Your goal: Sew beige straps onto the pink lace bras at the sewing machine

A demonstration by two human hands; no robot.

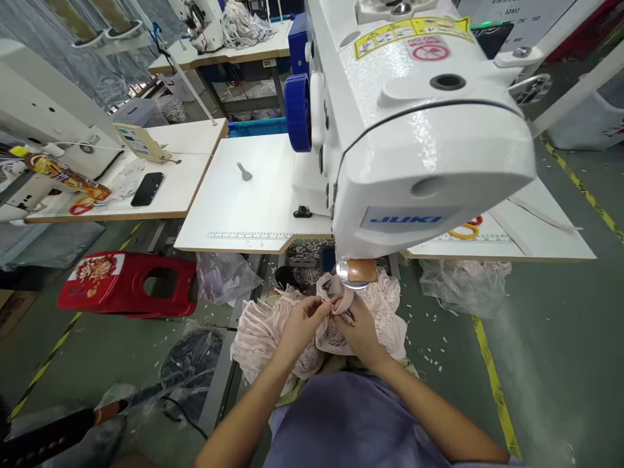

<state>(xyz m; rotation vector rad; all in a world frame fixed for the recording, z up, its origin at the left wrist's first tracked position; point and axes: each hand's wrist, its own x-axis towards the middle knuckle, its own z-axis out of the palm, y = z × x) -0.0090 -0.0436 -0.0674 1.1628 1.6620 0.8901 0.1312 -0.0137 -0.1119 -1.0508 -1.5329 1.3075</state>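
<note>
A white JUKI sewing machine (429, 169) rises in front of me, its head over my hands. Just below its metal and brown end piece, my left hand (305, 323) pinches a pale pink strap (345, 301). My right hand (359, 328) is closed on the same pink piece, its fingers partly hidden by the fabric. Both hands nearly touch. Pale pink lace garments (260, 331) lie bunched on my lap, to the left of and beyond my hands.
A white tabletop (258, 195) with a ruler strip flanks the machine. Yellow-handled scissors (464, 231) lie on its right part. A red stool (127, 284) is on the floor at left. Plastic bags (227, 277) hang under the table edge.
</note>
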